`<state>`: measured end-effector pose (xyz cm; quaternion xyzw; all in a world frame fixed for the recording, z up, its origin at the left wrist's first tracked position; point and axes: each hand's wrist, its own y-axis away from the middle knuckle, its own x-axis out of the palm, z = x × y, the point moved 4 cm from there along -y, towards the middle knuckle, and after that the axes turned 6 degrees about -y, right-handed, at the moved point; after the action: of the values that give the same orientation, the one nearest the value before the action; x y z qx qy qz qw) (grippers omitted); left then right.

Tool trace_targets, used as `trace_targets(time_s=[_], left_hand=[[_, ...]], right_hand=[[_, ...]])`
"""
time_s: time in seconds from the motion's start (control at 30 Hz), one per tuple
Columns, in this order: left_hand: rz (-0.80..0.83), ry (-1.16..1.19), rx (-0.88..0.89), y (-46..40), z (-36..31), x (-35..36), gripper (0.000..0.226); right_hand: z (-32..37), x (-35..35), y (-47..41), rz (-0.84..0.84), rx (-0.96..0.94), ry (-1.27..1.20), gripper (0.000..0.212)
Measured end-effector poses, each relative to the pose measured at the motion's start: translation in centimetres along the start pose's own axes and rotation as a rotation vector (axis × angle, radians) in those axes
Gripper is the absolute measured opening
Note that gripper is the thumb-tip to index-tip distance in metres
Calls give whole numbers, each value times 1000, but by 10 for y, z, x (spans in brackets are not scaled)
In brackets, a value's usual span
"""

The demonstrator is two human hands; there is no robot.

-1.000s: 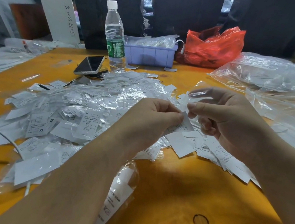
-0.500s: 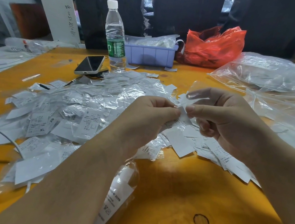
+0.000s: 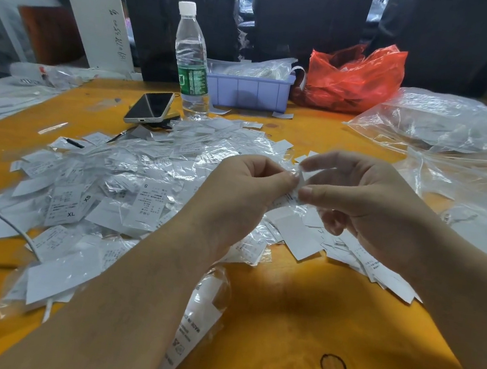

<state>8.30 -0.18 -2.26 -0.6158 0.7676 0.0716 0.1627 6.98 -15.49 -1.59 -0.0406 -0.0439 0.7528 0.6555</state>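
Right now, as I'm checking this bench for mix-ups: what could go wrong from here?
The label sits in a fingertip grip between the left hand and right hand; it might slip into the pile below, where S, XS and XL lie mixed. The bottle stands at the pile's far edge beside the phone; a wide sweep could tip it.

Left hand (image 3: 244,190): bare, with a short nail on the thumb.
Right hand (image 3: 365,205): bare, with short nails too.
Left arm (image 3: 116,306): bare right down to the picture's edge.
Right arm (image 3: 468,288): bare, just like the left.
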Motion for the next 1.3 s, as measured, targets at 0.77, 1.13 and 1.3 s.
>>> trace_targets(time_s=[0.77, 1.13, 1.3], left_hand=[[-43, 163, 64, -4, 2, -6, 11], [-62, 344, -29, -5, 5, -7, 15], [-32, 298, -45, -5, 5, -6, 12]], right_hand=[[-2, -8, -3, -154, -17, -90, 37], [2, -7, -1, -142, -86, -11, 46], [2, -7, -1, -148, -93, -14, 48]])
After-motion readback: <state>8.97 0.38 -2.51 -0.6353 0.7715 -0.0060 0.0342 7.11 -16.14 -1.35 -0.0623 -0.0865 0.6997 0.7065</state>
